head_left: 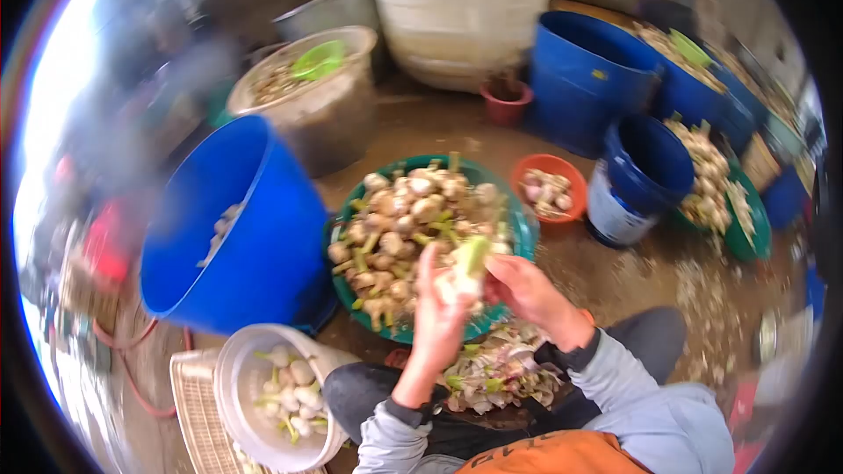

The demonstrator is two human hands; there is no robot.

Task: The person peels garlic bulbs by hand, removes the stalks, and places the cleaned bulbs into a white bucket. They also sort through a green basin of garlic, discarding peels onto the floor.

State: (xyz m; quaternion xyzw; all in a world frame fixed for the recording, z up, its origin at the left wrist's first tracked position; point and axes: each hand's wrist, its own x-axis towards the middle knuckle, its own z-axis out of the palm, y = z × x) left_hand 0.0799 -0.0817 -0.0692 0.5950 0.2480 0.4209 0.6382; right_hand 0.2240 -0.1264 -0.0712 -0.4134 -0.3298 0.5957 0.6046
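In front of my chest, my left hand [437, 316] is closed round a garlic bulb [469, 270] with a pale body and a short green stem. The fingers of my right hand [531, 294] are bent against the bulb's other side; blur hides their exact grip. Just beyond both hands stands a round green tub [524, 226] heaped with stemmed, brownish garlic bulbs [413, 211]. Between my legs lies a pile of papery garlic skins [500, 369]. At my lower left, a white bucket [230, 377] contains whiter garlic bulbs [294, 395].
A tilted blue tub [290, 237] stands left of the green tub. To the right are an orange bowl [524, 167] with a few bulbs and a dark blue bucket [619, 211]. Large tubs, including a white one [465, 35], line the back. Skin scraps litter the wet floor.
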